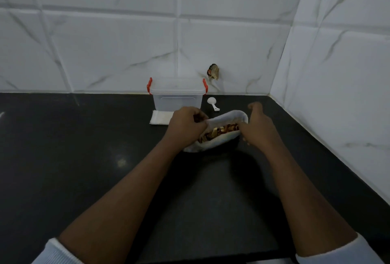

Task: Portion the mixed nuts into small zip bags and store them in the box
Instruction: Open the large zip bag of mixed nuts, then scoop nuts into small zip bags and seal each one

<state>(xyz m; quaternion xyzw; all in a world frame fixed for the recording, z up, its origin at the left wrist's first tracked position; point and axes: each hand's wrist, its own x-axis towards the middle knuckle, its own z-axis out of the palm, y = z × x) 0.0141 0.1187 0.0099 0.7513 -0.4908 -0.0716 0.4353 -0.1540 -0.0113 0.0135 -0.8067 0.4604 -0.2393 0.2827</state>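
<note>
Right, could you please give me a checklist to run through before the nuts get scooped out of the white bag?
1. Mouth of the soft white bag spread open, mixed nuts exposed: ok.
2. Bag steadied: left hand grips one side of the rim, right hand holds the other: ok.
3. Small white plastic scoop lying free on the black countertop: ok.
4. A hand free to take the scoop: not ok, both hold the bag.
5. One of the small white zip bags opened and ready: not ok, the stack lies flat.
6. Clear plastic box with red latches opened: not ok, lid on; whether it is latched, cannot tell.
</note>
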